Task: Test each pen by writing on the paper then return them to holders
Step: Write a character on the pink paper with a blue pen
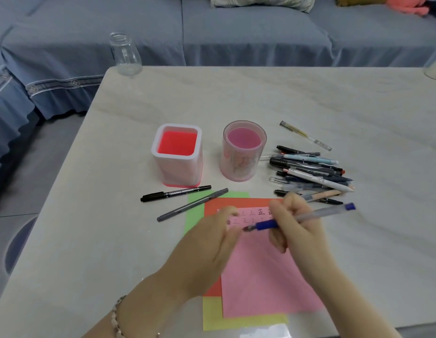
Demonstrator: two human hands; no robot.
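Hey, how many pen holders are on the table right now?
2. The square holder stands left of centre. The round holder stands just to its right, apart from it. Both are beyond the pink paper. None seems hidden.

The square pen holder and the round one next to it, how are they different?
The square holder has an opaque white, rounded-square rim and an orange-red inside; the round holder is a clear cylinder with a pink inside. The square holder stands to the left, the round holder nearer the pile of pens. Both stand upright, open-topped, with no pens in them.
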